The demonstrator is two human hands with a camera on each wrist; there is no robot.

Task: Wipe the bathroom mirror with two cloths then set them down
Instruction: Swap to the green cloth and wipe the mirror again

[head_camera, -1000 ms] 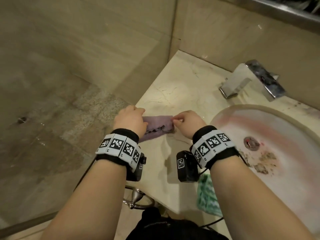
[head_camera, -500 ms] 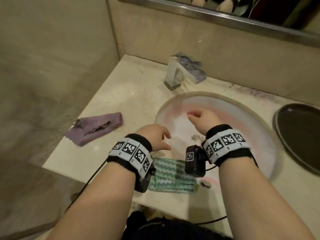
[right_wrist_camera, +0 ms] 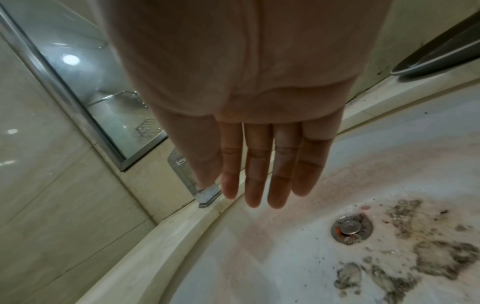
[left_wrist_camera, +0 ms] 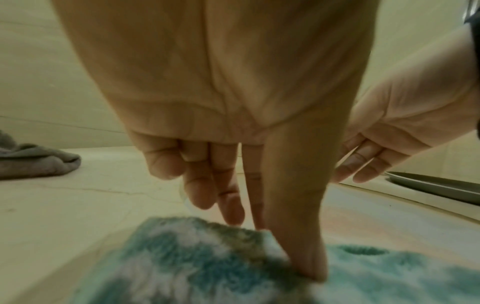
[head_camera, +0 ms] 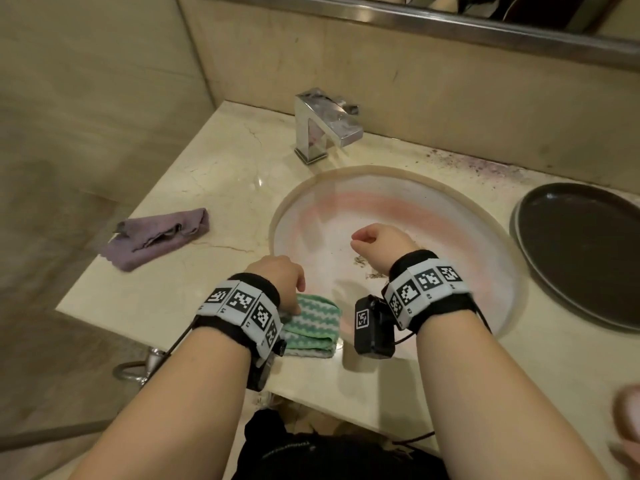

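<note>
A folded purple cloth [head_camera: 159, 237] lies by itself on the left of the marble counter [head_camera: 214, 168]; it also shows at the left edge of the left wrist view [left_wrist_camera: 33, 162]. Near the counter's front edge a green-and-white cloth [head_camera: 311, 327] lies folded. My left hand [head_camera: 294, 303] is lowered onto it: the thumb [left_wrist_camera: 314, 267] presses its top, and the straight fingers [left_wrist_camera: 231, 211] point down at its far edge. My right hand [head_camera: 360, 240] hovers empty over the sink [head_camera: 415, 209], fingers [right_wrist_camera: 254, 195] straight. The mirror's lower edge [head_camera: 450, 26] runs along the top.
A chrome faucet [head_camera: 322, 126] stands behind the basin. Dirt patches lie around the drain [right_wrist_camera: 350, 228]. A dark round plate [head_camera: 581, 251] sits on the counter at right. A tiled wall closes the left side, and pipework [head_camera: 138, 368] shows under the counter.
Both hands let go of the purple cloth and moved right. The left hand came down onto the green cloth; the right hand went out over the basin.
</note>
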